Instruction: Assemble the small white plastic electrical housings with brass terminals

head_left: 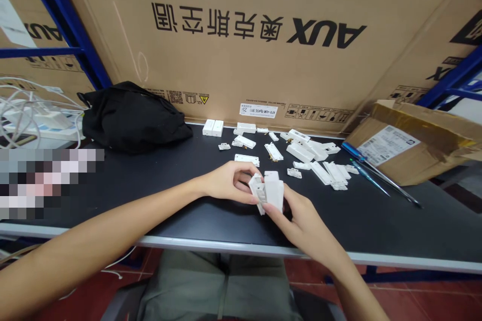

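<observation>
Both my hands meet above the near middle of a black table (181, 195). My left hand (228, 183) pinches a small white plastic part (256, 189), its fingers curled round it. My right hand (301, 223) grips a white plastic housing (274, 191) from below, and the two pieces touch side by side. Beyond my hands, several loose white plastic parts (301, 153) lie scattered on the table.
A black bag (131, 115) lies at the back left beside white cables (30, 110). At the right sit blue-handled screwdrivers (361, 163) and an open cardboard box (417, 140). Large cardboard cartons (263, 35) and blue shelf posts (68, 25) stand behind the table.
</observation>
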`<state>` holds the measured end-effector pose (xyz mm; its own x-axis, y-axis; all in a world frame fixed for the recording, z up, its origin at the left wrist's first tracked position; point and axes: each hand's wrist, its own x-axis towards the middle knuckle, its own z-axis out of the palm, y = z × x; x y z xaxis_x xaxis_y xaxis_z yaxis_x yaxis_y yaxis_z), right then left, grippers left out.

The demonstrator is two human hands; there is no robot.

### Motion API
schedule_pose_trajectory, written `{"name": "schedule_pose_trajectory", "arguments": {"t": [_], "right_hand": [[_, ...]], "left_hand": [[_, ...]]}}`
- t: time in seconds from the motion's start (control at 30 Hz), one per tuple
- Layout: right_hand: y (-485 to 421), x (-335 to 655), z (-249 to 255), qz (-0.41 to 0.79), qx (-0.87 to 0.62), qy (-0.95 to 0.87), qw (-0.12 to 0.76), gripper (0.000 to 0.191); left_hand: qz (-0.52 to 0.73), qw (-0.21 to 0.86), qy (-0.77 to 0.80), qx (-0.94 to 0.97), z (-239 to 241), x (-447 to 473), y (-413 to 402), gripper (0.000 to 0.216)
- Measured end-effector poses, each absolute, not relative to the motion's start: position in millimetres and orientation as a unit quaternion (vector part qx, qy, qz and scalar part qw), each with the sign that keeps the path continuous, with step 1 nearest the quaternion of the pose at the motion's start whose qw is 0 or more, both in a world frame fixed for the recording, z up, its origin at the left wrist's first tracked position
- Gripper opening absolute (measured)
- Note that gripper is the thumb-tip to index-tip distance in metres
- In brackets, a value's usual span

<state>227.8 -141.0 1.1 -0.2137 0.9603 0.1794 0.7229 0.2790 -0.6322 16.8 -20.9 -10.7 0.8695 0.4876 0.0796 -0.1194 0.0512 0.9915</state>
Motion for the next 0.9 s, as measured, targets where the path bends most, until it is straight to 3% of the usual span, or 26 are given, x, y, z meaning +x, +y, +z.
{"name": "schedule_pose_trajectory", "arguments": {"t": [0.33,0.9], "right_hand": [[-140.7,234.5,-1.9,0.194,-0.58,-0.712,0.344,0.03],[-141.5,220.4,-7.6,0.058,-0.574,-0.79,0.21,0.027]], "left_hand": [[0.208,0.712,0.159,0.651,-4.4,16.0,-17.0,0.05],[0.197,0.697,0.17,0.669,-13.0,16.8,-14.3,0.059]]}}
